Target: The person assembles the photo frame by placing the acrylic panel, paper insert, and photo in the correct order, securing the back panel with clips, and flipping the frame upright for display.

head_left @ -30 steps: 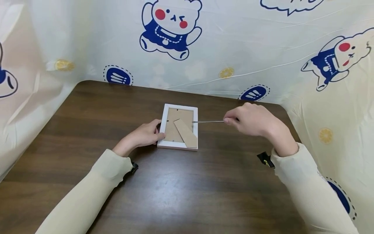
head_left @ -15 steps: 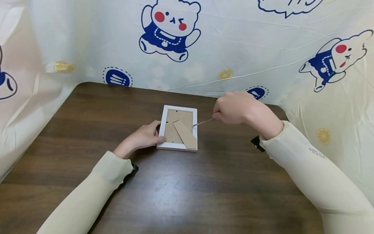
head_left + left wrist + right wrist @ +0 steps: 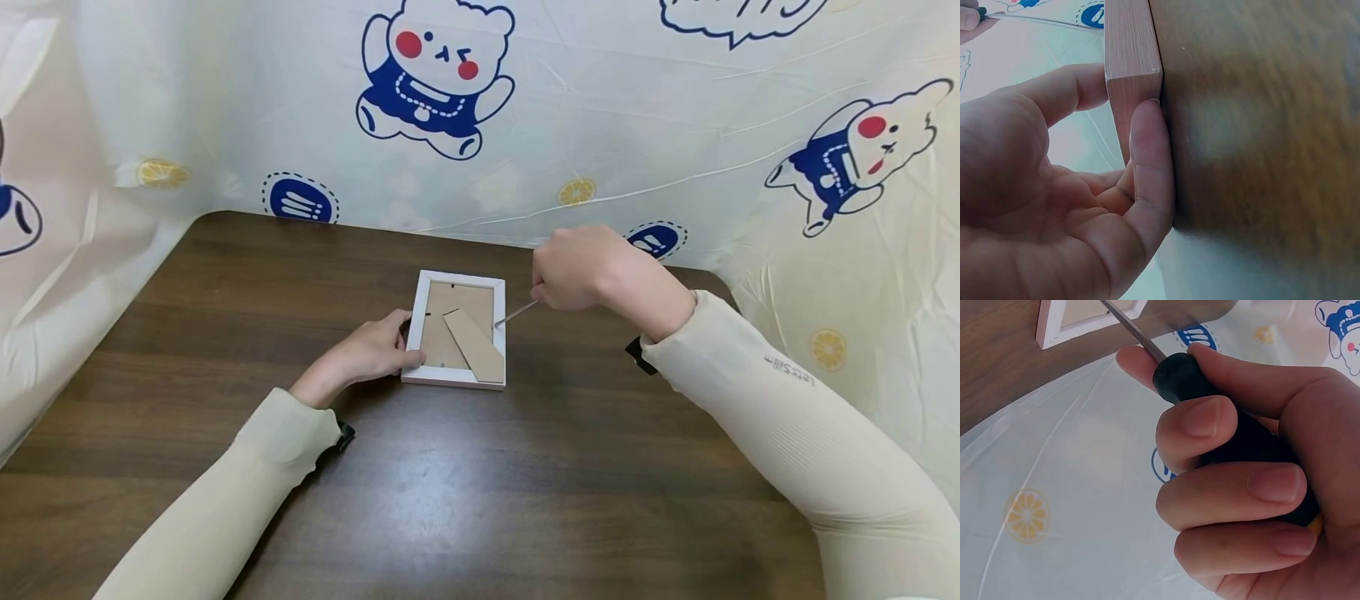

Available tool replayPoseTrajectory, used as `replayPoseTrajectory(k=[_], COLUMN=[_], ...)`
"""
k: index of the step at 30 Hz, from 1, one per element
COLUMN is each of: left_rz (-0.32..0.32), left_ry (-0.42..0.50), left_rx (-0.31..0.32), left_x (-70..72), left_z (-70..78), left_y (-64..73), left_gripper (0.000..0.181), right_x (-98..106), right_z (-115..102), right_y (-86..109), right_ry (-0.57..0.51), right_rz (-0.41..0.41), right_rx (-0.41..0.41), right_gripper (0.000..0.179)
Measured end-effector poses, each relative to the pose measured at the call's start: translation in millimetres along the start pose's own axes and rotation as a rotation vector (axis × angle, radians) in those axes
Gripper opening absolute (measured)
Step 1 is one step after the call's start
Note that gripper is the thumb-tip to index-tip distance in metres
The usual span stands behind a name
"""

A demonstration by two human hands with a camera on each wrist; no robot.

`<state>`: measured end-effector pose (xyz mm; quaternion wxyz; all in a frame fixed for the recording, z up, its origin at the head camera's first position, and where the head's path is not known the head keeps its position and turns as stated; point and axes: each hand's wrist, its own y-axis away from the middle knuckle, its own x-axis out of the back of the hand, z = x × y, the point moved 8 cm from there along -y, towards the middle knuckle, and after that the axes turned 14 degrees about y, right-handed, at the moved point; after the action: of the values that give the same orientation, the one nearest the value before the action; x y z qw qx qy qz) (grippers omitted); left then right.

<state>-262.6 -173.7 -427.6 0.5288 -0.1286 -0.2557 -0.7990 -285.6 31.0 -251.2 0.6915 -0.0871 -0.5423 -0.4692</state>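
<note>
A white picture frame (image 3: 453, 375) lies face down on the brown table, its brown backing board (image 3: 472, 300) and slanted stand flap (image 3: 476, 346) showing. My left hand (image 3: 367, 348) grips its left edge near the front corner, thumb on top. In the left wrist view, the fingers (image 3: 1150, 147) press against the frame's side (image 3: 1132, 40). My right hand (image 3: 581, 267) holds a screwdriver (image 3: 519, 312) with its fingers wrapped round the dark handle (image 3: 1250, 447). The metal shaft slants down to the frame's right inner edge, where the tip appears to touch. The tip's exact contact is too small to tell.
Dark wood table (image 3: 450, 483) spreads around the frame. A pale curtain (image 3: 585, 108) printed with bears and orange slices hangs behind the table and along both sides.
My right hand has moved left and a little away, bringing the screwdriver from nearly level to a steeper slant. Its tip has shifted slightly nearer along the frame's right inner edge. The left hand keeps its grip.
</note>
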Motion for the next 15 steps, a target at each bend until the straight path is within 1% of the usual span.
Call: replayPoseTrajectory(k=[5,11,15], left_rz=[0.002,0.003,0.006], left_ry=[0.002,0.01,0.01], left_rx=[0.0,-0.005,0.003], left_x=[0.0,-0.9,-1.4], left_z=[0.5,0.8,-0.3], left_y=[0.7,1.2,1.3], left_gripper=[0.067,0.068,0.068], right_x=[1.3,2.2,3.8], right_z=[-0.1,-2.0,-6.8], right_y=[-1.9,-3.9,-5.6], right_ry=[0.003,0.012,0.032], right_rz=[-0.018,-0.039,-0.047], right_rx=[-0.01,-0.035,-0.044], right_gripper=[0.03,0.032,0.033])
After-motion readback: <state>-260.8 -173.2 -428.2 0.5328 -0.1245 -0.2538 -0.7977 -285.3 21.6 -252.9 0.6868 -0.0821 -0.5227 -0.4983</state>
